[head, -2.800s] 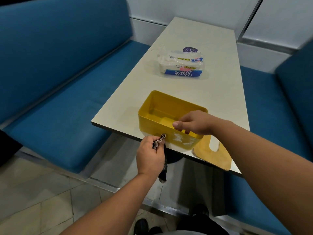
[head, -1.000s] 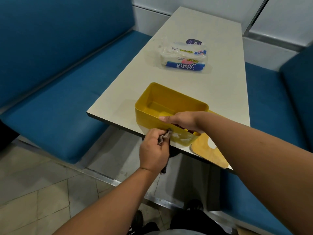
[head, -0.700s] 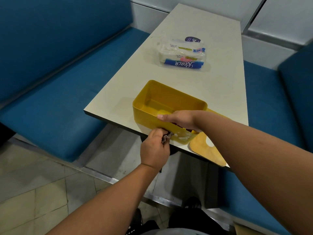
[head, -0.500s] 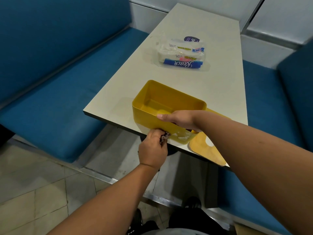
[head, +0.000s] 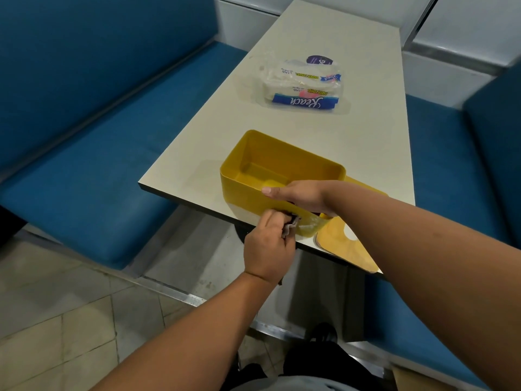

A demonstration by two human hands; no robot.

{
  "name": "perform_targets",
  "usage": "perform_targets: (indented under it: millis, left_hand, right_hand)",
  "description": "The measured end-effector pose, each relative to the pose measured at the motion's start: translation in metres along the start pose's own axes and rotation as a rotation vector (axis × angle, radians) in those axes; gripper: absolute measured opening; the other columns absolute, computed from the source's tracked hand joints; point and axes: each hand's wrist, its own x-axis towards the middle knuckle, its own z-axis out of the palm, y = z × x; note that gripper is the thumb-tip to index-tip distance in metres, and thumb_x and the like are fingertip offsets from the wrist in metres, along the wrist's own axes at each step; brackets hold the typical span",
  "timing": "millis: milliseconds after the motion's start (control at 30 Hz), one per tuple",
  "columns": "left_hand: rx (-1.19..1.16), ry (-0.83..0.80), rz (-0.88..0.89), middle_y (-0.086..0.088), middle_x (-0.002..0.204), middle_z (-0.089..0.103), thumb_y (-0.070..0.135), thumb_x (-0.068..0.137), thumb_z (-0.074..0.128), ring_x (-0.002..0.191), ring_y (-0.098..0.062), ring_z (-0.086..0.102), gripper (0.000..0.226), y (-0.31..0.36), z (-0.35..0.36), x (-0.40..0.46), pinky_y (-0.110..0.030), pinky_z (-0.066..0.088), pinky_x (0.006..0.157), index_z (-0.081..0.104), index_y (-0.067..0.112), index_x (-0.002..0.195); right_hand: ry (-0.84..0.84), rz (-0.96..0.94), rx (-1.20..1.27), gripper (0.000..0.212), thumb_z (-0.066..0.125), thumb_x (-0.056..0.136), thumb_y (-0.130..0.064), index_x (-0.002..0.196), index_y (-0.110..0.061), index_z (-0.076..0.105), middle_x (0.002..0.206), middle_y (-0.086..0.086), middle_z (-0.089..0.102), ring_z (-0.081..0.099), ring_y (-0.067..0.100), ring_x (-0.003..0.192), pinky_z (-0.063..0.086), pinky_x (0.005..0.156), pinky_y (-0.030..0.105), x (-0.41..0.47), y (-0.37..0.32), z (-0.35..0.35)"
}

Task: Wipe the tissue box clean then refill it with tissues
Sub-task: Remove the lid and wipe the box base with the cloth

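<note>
**Desk:** Where is the tissue box?

**Photographer:** One yellow tissue box (head: 248, 190) sits open at the near edge of the counter (head: 372, 142). The right hand (head: 303, 194) lies over its near rim, fingers fairly straight, steadying it. The left hand (head: 267, 246) pinches a small cloth (head: 376, 225) against the near wall.

**Desk:** How will it handle?

**Photographer:** Likely light, stiff, smooth plastic; best held by the rim. One lid (head: 349, 246) lies just right; one tissue pack (head: 304, 83) sits farther off.
</note>
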Motion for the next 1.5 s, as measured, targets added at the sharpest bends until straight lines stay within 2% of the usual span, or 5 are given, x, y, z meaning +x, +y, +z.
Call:
perform_targets:
  millis: [833, 1067, 1267, 1367, 1500]
  left_hand:
    - [0.034, -0.067, 0.023, -0.003, 0.085, 0.061, 0.027, 0.087, 0.059, 0.067, -0.025, 0.057, 0.015, -0.005, -0.003, 0.003, -0.032, 0.047, 0.052, 0.061, 0.012, 0.086]
    - [0.025, 0.119, -0.234, -0.004, 0.089, 0.056, 0.022, 0.091, 0.055, 0.073, -0.026, 0.053, 0.012, -0.026, -0.027, 0.016, -0.037, 0.047, 0.060, 0.057, 0.011, 0.087]
    - [0.045, -0.068, 0.000, -0.006, 0.088, 0.061, 0.023, 0.088, 0.055, 0.070, -0.027, 0.059, 0.013, -0.016, -0.008, 0.002, -0.033, 0.048, 0.056, 0.059, 0.010, 0.088]
    - [0.059, -0.072, -0.149, -0.004, 0.096, 0.061, 0.024, 0.092, 0.058, 0.079, -0.028, 0.060, 0.012, -0.032, -0.022, 0.010, -0.037, 0.049, 0.064, 0.060, 0.012, 0.094]
    - [-0.087, -0.056, -0.270, 0.003, 0.090, 0.061, 0.028, 0.094, 0.058, 0.082, -0.018, 0.058, 0.011, -0.012, -0.029, 0.002, -0.031, 0.046, 0.069, 0.062, 0.018, 0.094]
  right_hand:
    - [0.022, 0.002, -0.016, 0.090, 0.040, 0.082, -0.075, 0.149, -0.017, 0.029, 0.158, 0.008, 0.021, 0.020, 0.030, 0.145, 0.019, 0.114, 0.049, -0.005, -0.003, 0.003]
    - [0.050, 0.006, 0.003, 0.096, 0.042, 0.077, -0.078, 0.150, -0.018, 0.027, 0.159, 0.006, 0.018, 0.020, 0.029, 0.145, 0.018, 0.115, 0.052, -0.007, -0.004, 0.004]
    - [0.054, -0.006, 0.030, 0.110, 0.046, 0.060, -0.086, 0.148, -0.021, 0.034, 0.158, 0.003, 0.023, 0.022, 0.028, 0.144, 0.019, 0.115, 0.052, -0.010, -0.008, 0.006]
    - [0.042, 0.001, 0.038, 0.123, 0.050, 0.048, -0.092, 0.149, -0.024, 0.031, 0.158, 0.003, 0.022, 0.023, 0.027, 0.144, 0.019, 0.115, 0.054, -0.012, -0.009, 0.006]
    - [0.020, 0.040, 0.009, 0.113, 0.047, 0.057, -0.089, 0.149, -0.027, 0.029, 0.158, 0.003, 0.024, 0.022, 0.029, 0.144, 0.020, 0.114, 0.056, -0.015, -0.010, 0.004]
